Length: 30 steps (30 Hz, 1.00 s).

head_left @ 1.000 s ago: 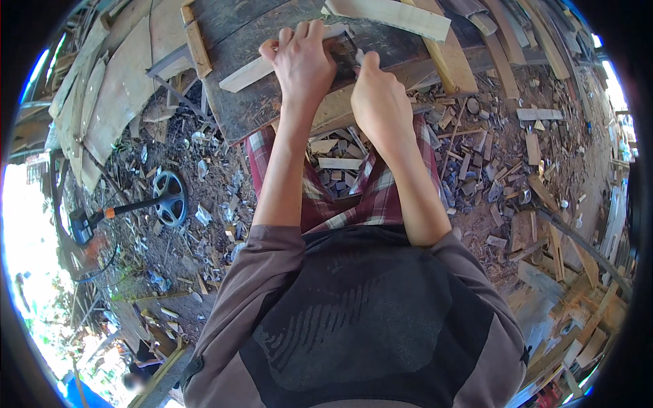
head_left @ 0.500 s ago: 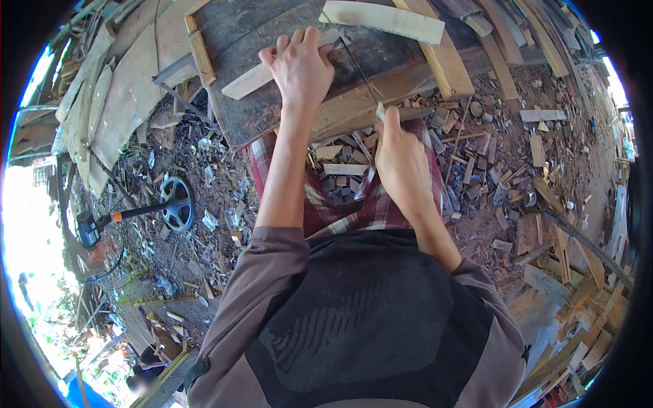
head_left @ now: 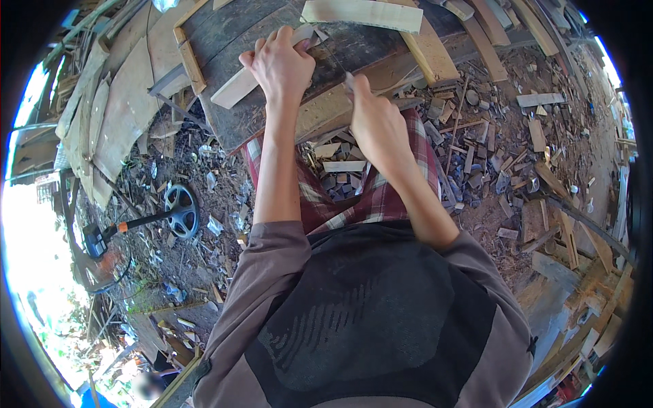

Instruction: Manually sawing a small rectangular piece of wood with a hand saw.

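My left hand (head_left: 289, 66) is closed over a pale wooden strip (head_left: 235, 89), pressing it against the dark wooden bench (head_left: 235, 126). The strip's far end (head_left: 311, 34) shows past my fingers. My right hand (head_left: 378, 126), to the right and nearer my body, is closed round the pale handle (head_left: 350, 80) of a slim tool. Its thin dark blade is barely visible now, and I cannot make out its exact kind. Beyond my hands, a wider pale board (head_left: 362, 15) lies across the bench, its right end over a yellowish plank (head_left: 432, 54).
Wood offcuts (head_left: 343, 166) litter the ground under and right of the bench. A black spoked wheel on a shaft (head_left: 182, 211) lies at left. Large bent sheets (head_left: 126, 129) stand at the far left, several planks (head_left: 485, 47) at the far right. Part of another person (head_left: 151, 384) shows at lower left.
My right hand has moved left and away from my body with the tool, toward the strip. The blade showed clearly before. My left hand still holds the strip; the whole view has shifted slightly.
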{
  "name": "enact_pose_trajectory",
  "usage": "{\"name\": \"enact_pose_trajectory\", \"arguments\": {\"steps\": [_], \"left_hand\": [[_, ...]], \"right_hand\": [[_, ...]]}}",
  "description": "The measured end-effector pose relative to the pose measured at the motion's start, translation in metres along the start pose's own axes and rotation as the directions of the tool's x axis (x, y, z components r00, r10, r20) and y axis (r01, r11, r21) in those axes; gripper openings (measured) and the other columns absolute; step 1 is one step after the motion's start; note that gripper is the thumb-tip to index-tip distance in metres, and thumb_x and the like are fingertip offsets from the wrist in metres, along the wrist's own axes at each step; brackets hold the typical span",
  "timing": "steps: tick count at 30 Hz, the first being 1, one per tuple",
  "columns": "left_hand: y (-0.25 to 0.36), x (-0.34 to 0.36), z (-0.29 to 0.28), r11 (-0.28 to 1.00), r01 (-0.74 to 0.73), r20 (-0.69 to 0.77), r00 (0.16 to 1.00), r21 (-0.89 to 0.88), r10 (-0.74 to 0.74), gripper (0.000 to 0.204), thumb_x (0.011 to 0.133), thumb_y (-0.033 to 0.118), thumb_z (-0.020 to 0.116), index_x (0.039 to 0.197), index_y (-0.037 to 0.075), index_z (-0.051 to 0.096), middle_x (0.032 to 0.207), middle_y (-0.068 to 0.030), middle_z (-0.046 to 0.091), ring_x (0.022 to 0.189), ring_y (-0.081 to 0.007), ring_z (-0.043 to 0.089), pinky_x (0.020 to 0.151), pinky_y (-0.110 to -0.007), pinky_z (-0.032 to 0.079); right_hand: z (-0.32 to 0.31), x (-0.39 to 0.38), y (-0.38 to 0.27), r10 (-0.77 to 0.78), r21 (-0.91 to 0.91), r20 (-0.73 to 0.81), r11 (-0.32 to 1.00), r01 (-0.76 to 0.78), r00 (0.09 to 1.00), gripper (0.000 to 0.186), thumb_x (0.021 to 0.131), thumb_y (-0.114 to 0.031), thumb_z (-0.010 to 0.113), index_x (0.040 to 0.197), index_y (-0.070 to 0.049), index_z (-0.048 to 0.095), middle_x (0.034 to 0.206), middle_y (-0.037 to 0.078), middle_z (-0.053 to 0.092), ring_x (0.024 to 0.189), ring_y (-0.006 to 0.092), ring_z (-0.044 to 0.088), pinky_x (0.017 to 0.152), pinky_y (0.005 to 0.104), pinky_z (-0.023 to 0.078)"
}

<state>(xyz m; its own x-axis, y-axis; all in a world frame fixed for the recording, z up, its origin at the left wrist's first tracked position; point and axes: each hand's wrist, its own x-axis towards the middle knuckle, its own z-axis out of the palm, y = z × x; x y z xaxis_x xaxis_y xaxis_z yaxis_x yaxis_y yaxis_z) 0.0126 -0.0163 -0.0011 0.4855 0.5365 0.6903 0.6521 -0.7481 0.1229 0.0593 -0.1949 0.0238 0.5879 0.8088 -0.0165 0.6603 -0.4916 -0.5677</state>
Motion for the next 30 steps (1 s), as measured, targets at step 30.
{"name": "enact_pose_trajectory", "arguments": {"steps": [30], "left_hand": [[0.016,-0.009,0.007,1.000,0.004,-0.042,0.999,-0.003,-0.004,0.014,0.074,0.010,0.062,0.088,0.012,0.063,0.087,-0.0037,0.065,0.089,-0.0255,0.059,0.082,-0.044,0.031]], "right_hand": [[-0.002,0.034,-0.008,-0.035,-0.078,-0.125,0.997,0.025,0.991,0.017,0.092,-0.007,0.046,0.106,0.001,0.049,0.078,0.027,0.067,0.079,0.0448,0.068,0.070,0.0512,0.055]]}}
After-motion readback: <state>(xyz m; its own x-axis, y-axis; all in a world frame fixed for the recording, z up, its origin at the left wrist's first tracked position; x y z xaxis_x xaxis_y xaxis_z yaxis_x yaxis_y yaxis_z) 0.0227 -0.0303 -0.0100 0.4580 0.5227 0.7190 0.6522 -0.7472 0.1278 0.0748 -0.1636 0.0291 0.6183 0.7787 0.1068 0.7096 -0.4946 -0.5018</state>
